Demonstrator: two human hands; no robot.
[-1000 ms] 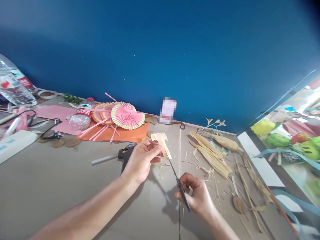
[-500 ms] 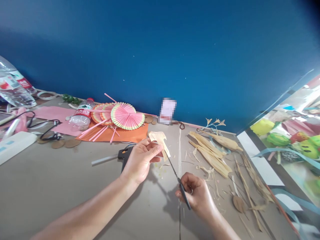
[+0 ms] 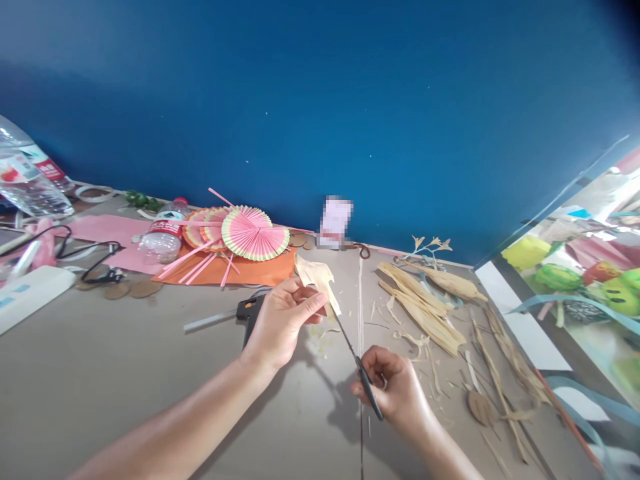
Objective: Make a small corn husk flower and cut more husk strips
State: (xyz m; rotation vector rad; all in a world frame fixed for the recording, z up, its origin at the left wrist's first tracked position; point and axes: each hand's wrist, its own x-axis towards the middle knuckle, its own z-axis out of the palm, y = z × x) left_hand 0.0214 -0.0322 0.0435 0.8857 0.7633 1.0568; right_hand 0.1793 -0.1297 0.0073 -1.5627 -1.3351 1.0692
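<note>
A deep blue wall (image 3: 320,107) takes up most of the view from here, rising right behind the grey desk (image 3: 150,387). On that desk, pink pleated fans (image 3: 255,231) lie over an orange sheet (image 3: 270,271) to the left, while dried husks (image 3: 425,310) spread out on the right with thin scraps (image 3: 415,343) around them. The left hand (image 3: 283,323) partly covers a black glue gun (image 3: 252,308); its thumb and fingers are narrow, pinching a pale husk piece (image 3: 315,272) raised over the middle of the desk. The right hand (image 3: 395,383) has its fingers wrapped round the handles of the scissors (image 3: 367,383), whose blades slant up to the husk piece's lower end; I can't tell whether they are parted. The husk piece looks thin and notched along one edge, so I'd guess it tears if tugged. Better to hold the scissors steady, turn the piece into them with the left hand, take short snips near the tips, and keep those pinching fingers behind the cutting line.
</note>
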